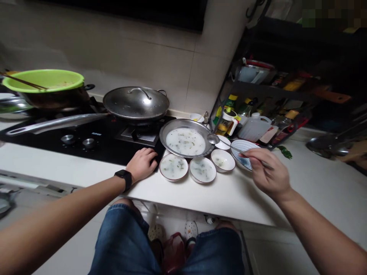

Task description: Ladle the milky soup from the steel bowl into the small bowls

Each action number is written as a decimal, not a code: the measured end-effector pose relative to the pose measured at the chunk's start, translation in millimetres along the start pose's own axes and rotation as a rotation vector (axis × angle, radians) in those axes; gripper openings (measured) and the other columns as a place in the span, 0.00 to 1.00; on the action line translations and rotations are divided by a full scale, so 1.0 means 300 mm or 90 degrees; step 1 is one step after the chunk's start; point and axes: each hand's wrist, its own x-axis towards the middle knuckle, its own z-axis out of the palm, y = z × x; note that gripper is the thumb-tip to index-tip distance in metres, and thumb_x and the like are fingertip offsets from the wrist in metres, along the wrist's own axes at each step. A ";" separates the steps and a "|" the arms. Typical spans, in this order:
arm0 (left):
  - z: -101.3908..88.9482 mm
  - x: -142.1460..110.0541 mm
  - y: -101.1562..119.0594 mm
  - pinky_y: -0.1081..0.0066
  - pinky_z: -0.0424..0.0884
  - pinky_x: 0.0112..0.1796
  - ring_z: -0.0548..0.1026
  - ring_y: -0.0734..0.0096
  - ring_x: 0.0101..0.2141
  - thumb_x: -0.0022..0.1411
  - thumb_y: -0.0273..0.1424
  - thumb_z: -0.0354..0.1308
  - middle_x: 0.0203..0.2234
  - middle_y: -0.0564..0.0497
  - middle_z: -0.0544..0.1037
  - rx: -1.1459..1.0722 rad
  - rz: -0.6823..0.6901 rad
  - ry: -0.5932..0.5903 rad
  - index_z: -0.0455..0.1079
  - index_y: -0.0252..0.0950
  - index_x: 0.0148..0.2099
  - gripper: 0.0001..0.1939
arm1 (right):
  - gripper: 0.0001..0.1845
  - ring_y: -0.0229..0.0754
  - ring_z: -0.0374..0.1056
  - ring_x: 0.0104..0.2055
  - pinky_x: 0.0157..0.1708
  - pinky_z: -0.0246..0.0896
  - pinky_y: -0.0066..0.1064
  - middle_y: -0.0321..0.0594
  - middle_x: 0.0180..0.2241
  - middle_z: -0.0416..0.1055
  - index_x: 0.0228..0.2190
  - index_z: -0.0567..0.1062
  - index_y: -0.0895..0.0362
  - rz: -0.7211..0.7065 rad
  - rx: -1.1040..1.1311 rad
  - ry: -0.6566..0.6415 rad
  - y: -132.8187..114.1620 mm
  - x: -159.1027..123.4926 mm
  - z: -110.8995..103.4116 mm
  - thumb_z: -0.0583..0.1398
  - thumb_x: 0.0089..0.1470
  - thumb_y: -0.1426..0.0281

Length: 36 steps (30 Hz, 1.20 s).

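My right hand grips a long-handled metal spoon, whose bowl hovers by the right rim of a wide steel basin. White soup with green bits fills part of that basin. Along its front stand white bowls with dark rims: a left bowl and a middle bowl, both well filled, and a right bowl with less soup. A larger patterned bowl is partly hidden behind my right hand. My left hand rests on the counter beside the stove, fingers loosely bent, holding nothing.
A lidded wok sits on the black stove, its long handle reaching left. Farther left, a green basin with chopsticks tops a pot. Bottles and a plastic jug crowd the rack on the right. The white counter's front edge faces me.
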 end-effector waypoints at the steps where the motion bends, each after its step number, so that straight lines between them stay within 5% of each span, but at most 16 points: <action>1: -0.001 0.000 0.002 0.53 0.71 0.51 0.75 0.52 0.48 0.68 0.32 0.52 0.48 0.43 0.81 0.000 -0.002 0.000 0.80 0.37 0.50 0.16 | 0.08 0.48 0.79 0.41 0.44 0.76 0.41 0.44 0.38 0.81 0.43 0.78 0.51 0.030 0.007 0.022 0.012 0.021 0.051 0.58 0.68 0.72; 9: -0.002 0.000 0.009 0.53 0.71 0.51 0.75 0.52 0.48 0.67 0.31 0.53 0.47 0.43 0.81 -0.014 -0.003 0.009 0.80 0.38 0.50 0.15 | 0.19 0.45 0.80 0.32 0.37 0.79 0.40 0.41 0.37 0.79 0.41 0.75 0.52 0.428 0.281 0.094 0.072 0.097 0.378 0.59 0.66 0.50; 15: -0.001 0.000 0.005 0.52 0.72 0.51 0.75 0.52 0.48 0.68 0.31 0.52 0.48 0.42 0.81 -0.016 0.005 0.006 0.79 0.36 0.50 0.16 | 0.08 0.42 0.78 0.25 0.31 0.80 0.35 0.34 0.26 0.75 0.35 0.71 0.52 0.657 0.420 0.197 0.073 0.143 0.457 0.61 0.65 0.62; 21: -0.003 0.001 0.008 0.52 0.72 0.51 0.75 0.52 0.48 0.67 0.31 0.53 0.48 0.42 0.81 -0.023 -0.004 0.004 0.80 0.37 0.50 0.16 | 0.06 0.39 0.78 0.22 0.26 0.80 0.30 0.32 0.24 0.72 0.33 0.68 0.55 0.846 0.510 0.262 0.050 0.195 0.424 0.57 0.63 0.76; 29: 0.001 0.000 0.001 0.52 0.72 0.51 0.74 0.52 0.48 0.68 0.32 0.52 0.47 0.42 0.81 -0.007 0.003 0.006 0.79 0.36 0.50 0.16 | 0.07 0.41 0.79 0.22 0.26 0.80 0.31 0.34 0.23 0.73 0.35 0.68 0.55 0.855 0.519 0.283 0.021 0.221 0.304 0.54 0.64 0.78; 36: 0.003 -0.001 -0.005 0.53 0.71 0.52 0.75 0.52 0.49 0.68 0.33 0.51 0.48 0.42 0.81 0.000 0.008 0.004 0.80 0.38 0.50 0.17 | 0.05 0.40 0.79 0.22 0.27 0.81 0.30 0.31 0.22 0.72 0.33 0.70 0.55 0.817 0.503 0.319 0.051 0.167 0.119 0.60 0.59 0.77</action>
